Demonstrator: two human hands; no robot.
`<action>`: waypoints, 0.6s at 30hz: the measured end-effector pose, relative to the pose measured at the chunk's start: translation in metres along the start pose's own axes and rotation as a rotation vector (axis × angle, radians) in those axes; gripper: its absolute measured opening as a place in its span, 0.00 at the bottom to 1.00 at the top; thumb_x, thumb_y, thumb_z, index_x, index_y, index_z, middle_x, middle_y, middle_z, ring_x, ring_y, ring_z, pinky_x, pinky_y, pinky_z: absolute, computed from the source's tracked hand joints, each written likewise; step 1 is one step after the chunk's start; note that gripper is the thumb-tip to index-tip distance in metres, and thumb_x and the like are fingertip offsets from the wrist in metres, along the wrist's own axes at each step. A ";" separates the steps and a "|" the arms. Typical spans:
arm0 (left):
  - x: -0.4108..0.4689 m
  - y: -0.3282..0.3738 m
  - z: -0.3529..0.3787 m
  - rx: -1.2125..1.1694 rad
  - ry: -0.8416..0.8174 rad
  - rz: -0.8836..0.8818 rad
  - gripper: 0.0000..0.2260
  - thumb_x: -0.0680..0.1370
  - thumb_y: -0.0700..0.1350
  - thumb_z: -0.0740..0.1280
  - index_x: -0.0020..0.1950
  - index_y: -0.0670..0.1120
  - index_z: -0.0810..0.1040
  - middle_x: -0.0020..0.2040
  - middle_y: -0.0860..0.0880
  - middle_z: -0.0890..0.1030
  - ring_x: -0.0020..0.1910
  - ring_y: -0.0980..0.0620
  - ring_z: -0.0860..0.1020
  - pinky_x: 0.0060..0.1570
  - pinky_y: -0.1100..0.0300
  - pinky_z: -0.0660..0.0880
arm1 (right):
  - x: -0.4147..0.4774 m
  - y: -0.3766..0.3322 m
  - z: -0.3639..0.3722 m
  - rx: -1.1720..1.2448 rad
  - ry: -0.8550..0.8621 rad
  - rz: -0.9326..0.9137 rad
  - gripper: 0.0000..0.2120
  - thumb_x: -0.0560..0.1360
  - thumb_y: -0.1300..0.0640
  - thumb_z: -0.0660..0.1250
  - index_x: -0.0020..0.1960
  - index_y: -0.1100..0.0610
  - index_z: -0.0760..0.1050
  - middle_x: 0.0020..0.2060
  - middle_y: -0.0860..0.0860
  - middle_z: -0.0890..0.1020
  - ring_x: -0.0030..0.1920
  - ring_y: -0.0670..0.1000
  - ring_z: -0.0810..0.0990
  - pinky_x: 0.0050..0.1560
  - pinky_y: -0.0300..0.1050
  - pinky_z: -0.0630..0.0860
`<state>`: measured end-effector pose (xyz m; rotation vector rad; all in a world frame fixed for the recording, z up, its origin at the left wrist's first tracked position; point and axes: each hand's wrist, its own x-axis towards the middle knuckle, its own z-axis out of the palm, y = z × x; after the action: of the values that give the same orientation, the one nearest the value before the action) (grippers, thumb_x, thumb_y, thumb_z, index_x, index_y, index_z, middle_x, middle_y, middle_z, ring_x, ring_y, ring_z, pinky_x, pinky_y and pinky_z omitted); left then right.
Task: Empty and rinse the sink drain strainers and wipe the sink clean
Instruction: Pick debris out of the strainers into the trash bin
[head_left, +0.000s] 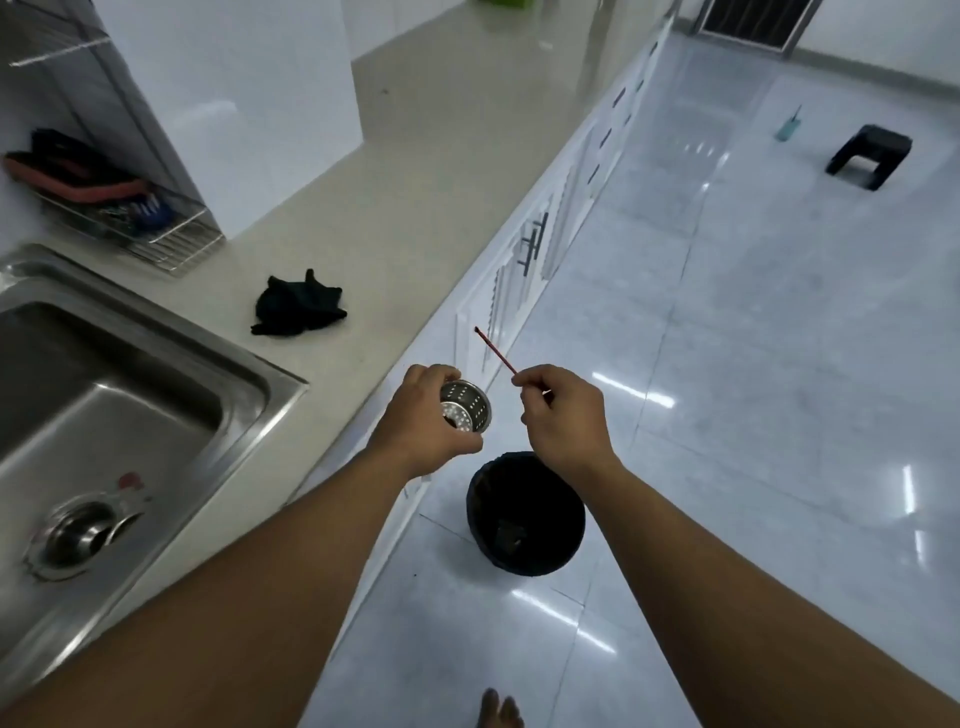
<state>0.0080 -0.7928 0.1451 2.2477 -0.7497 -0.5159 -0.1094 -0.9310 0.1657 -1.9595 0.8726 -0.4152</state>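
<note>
A black cloth (297, 304) lies on the pale counter (415, 171), near the sink (104, 395) set into it. A wire rack (171, 239) sits behind the sink. On the shiny floor (779, 364) stand a black bin (527, 514) by the counter and a black stool (867, 156) far off.

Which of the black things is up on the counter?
The crumpled black cloth beside the steel sink; the round black bin and the black stool stand on the floor.
</note>
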 end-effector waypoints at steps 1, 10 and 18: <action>0.003 -0.002 0.011 0.000 -0.013 -0.008 0.38 0.60 0.50 0.81 0.67 0.54 0.70 0.60 0.55 0.68 0.55 0.52 0.75 0.51 0.59 0.73 | 0.001 0.013 -0.003 -0.001 0.006 0.020 0.12 0.79 0.61 0.61 0.53 0.51 0.82 0.46 0.48 0.83 0.46 0.51 0.83 0.53 0.49 0.80; 0.027 -0.038 0.110 -0.017 -0.111 -0.039 0.38 0.60 0.50 0.81 0.68 0.54 0.70 0.62 0.55 0.68 0.56 0.54 0.74 0.51 0.62 0.70 | -0.002 0.120 -0.013 -0.002 0.020 0.108 0.12 0.77 0.59 0.63 0.50 0.47 0.83 0.43 0.41 0.83 0.48 0.48 0.84 0.57 0.53 0.80; 0.054 -0.094 0.197 0.005 -0.172 -0.086 0.39 0.60 0.49 0.82 0.67 0.56 0.70 0.61 0.58 0.67 0.54 0.56 0.73 0.44 0.69 0.68 | -0.004 0.217 0.014 0.035 -0.015 0.173 0.12 0.77 0.58 0.65 0.47 0.43 0.83 0.38 0.40 0.82 0.44 0.46 0.83 0.50 0.44 0.80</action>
<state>-0.0256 -0.8693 -0.0641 2.2680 -0.7429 -0.7570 -0.1924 -0.9903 -0.0265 -1.8362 1.0090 -0.3122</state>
